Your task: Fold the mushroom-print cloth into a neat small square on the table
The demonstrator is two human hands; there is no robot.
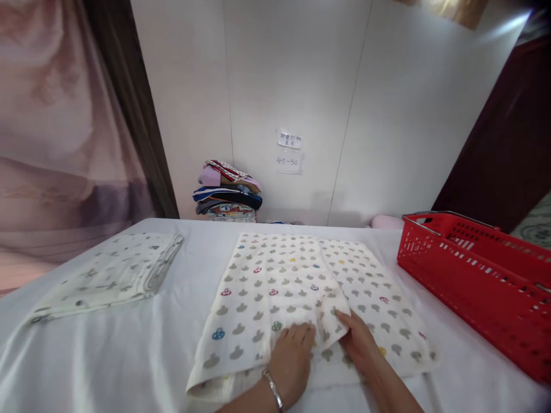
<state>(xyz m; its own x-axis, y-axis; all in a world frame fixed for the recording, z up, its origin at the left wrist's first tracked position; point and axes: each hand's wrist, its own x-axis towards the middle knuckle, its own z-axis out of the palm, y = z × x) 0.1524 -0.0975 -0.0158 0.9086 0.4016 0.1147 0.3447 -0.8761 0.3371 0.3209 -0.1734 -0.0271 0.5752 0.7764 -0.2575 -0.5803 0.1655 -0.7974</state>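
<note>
"Holding what, were you?"
"My right hand (358, 339) pinched the patterned cloth (297, 289) by its flap; my left hand (293, 357) lay unclenched upon it. It reached near the tabletop's (189, 281) far edge."

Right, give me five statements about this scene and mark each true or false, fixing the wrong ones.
1. The left hand rests on the mushroom-print cloth. True.
2. The right hand is inside a basket. False: it grips an edge of the mushroom-print cloth.
3. The red basket stands to the right of the mushroom-print cloth. True.
4. The bracelet is on the right wrist. False: it is on the left wrist.
5. A second folded cloth lies to the left of the mushroom-print cloth, apart from it. True.
</note>
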